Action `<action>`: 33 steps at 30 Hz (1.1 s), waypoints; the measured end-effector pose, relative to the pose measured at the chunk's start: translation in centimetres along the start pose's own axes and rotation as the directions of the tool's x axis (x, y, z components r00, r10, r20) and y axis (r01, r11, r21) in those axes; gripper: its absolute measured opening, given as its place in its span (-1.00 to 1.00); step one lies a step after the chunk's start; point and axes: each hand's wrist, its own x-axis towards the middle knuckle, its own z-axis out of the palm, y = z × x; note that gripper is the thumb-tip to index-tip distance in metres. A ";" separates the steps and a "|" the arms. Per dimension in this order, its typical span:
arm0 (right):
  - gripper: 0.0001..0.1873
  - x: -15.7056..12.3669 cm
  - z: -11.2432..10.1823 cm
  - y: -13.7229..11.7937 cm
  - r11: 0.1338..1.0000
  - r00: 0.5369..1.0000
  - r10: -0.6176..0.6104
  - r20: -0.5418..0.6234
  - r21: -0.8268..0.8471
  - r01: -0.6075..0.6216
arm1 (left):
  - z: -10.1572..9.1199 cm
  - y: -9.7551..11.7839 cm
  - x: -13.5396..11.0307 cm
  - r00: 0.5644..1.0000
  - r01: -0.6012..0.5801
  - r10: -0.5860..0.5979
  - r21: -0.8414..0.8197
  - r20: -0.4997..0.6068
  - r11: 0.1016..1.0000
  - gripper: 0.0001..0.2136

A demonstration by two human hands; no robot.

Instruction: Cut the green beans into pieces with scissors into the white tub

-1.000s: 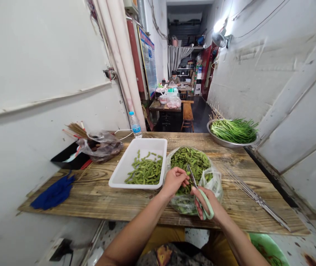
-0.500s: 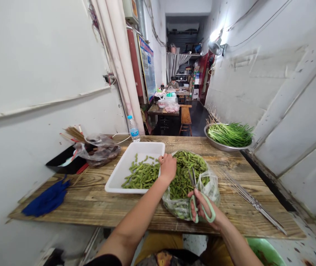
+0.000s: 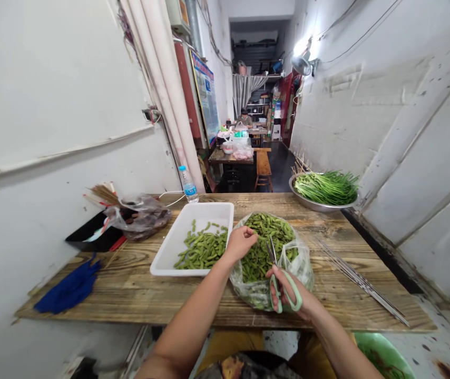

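Gripping pale-green-handled metal scissors [image 3: 274,260], blades parted, the right hand [image 3: 304,298] was right of the white rectangular plastic tray [image 3: 203,212]. Plump green pods [image 3: 266,227] filled a clear plastic bag [image 3: 302,266] beside that tray — the left hand [image 3: 241,243] hovered above, nearly pinched, hold unclear.

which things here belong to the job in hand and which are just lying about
Part of the job, it seems:
scissors, in the right hand
plastic bag of green pods, under the left hand
white tray with more pods

Apparently just lying about:
blue cloth
water bottle
thin rods
metal bowl of greens
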 end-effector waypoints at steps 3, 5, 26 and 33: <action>-0.59 0.2 0.3 -0.1 1.000 1.000 -0.015 -0.025 -0.018 0.014 | 0.2 1.0 -1.3 0.998 0.051 -0.046 -0.117 0.045 0.992 -0.92; -0.59 0.3 0.3 -0.1 0.999 0.998 -0.042 -0.035 -0.028 0.041 | 0.4 1.4 -1.8 0.998 0.060 -0.054 -0.147 0.043 0.987 -0.92; -0.56 0.0 1.2 -0.3 0.999 0.997 -0.022 -0.078 -0.037 0.019 | 1.5 0.4 -3.0 0.990 0.129 -0.141 -0.300 -0.017 0.945 -0.89; -0.55 -0.2 0.2 -0.1 0.992 0.997 -0.077 -0.021 -0.106 0.075 | 0.9 0.5 -2.8 0.994 0.107 -0.112 -0.360 0.007 0.927 -0.97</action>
